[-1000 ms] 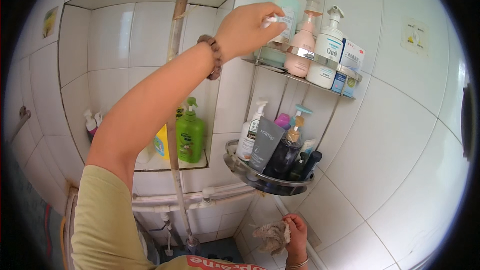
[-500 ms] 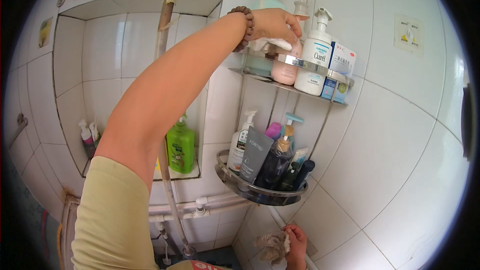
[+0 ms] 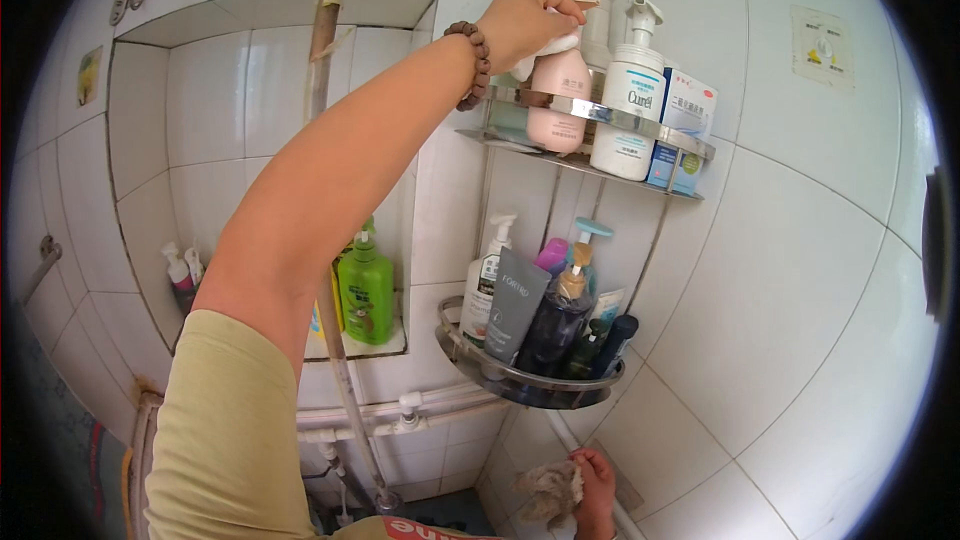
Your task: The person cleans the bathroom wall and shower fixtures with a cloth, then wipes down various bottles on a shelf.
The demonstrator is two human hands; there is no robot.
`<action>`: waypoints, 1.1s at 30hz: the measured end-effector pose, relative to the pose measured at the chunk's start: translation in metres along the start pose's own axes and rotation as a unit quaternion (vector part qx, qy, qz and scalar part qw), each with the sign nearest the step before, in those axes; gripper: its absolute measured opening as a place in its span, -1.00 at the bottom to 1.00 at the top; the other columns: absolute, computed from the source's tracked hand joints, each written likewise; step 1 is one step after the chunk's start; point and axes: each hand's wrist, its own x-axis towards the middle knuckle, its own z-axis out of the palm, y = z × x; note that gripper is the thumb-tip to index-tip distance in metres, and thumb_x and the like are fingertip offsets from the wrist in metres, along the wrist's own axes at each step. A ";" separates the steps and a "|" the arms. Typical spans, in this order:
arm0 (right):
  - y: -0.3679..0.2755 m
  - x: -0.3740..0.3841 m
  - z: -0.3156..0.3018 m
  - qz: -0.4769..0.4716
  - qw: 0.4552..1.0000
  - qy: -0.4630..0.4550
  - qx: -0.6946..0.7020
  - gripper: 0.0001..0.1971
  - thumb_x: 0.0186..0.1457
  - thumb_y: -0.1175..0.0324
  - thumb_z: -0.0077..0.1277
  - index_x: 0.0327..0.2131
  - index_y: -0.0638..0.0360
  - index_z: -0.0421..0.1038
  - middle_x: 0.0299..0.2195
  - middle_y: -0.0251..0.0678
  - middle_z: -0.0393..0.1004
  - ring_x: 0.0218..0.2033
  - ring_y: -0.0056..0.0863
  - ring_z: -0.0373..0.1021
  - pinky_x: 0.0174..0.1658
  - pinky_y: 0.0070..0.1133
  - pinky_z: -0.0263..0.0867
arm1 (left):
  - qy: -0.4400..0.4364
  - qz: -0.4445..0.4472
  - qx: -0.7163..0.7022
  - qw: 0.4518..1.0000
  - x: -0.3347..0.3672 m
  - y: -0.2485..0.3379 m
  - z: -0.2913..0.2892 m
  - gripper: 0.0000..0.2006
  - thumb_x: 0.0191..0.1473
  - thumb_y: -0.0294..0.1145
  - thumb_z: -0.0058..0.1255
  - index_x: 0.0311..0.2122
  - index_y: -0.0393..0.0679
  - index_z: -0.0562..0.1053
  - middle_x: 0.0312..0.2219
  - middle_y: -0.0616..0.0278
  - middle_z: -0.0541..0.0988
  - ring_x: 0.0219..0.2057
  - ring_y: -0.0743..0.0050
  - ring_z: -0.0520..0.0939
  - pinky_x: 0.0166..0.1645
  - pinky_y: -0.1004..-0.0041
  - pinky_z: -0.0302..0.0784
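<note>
My left hand (image 3: 535,25), with a brown bead bracelet at the wrist, is closed around the top of a pink bottle (image 3: 562,80) on the upper corner rack. Something white under the fingers shows at the bottle's neck; whether it is a pump head or cloth I cannot tell. Just right of it stand a brown-topped pump bottle (image 3: 598,20), a white pump bottle (image 3: 630,90) and blue-and-white boxes (image 3: 688,105). Low down, my right hand (image 3: 594,485) grips a crumpled greyish rag (image 3: 550,492).
A metal upper rack (image 3: 640,124) and lower rack (image 3: 500,376) sit in the tiled corner. The lower holds a grey tube (image 3: 513,305), a dark pump bottle (image 3: 555,330) and others. A vertical pole (image 3: 322,50) crosses the wall niche, near a green bottle (image 3: 366,290).
The left hand has risen and shifted slightly left, and the pink bottle has moved up and left with it. The right hand and its rag stay nearly in place.
</note>
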 end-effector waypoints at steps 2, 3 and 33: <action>0.002 0.002 -0.002 0.010 1.000 0.006 0.004 -0.92 -0.02 0.51 -0.14 -0.44 0.28 0.35 -0.52 -0.40 0.35 -0.51 -0.68 0.24 -0.41 -0.74 0.16 | 0.000 -0.002 0.008 1.000 -0.005 0.001 0.003 -0.84 -0.18 -0.51 -0.04 -0.41 -0.29 0.44 -0.42 0.23 0.48 -0.45 0.58 0.42 -0.37 0.58 0.38; 0.002 0.002 -0.002 0.010 1.000 0.006 0.003 -0.92 -0.02 0.51 -0.14 -0.44 0.28 0.35 -0.52 -0.40 0.35 -0.51 -0.68 0.24 -0.41 -0.74 0.16 | -0.001 -0.004 0.016 1.000 -0.007 0.002 0.004 -0.85 -0.19 -0.51 -0.04 -0.41 -0.29 0.44 -0.42 0.23 0.48 -0.45 0.57 0.42 -0.37 0.58 0.38; 0.014 0.005 -0.016 0.018 0.998 0.051 0.013 -0.93 0.00 0.48 -0.17 -0.47 0.25 0.31 -0.54 -0.38 0.35 -0.54 -0.64 0.27 -0.45 -0.69 0.21 | 0.014 -0.248 0.103 0.963 -0.022 -0.019 -0.032 -0.12 -0.32 -0.10 0.15 0.01 -0.48 0.00 -0.08 -0.13 0.22 -0.07 0.19 0.30 -0.03 0.43 0.25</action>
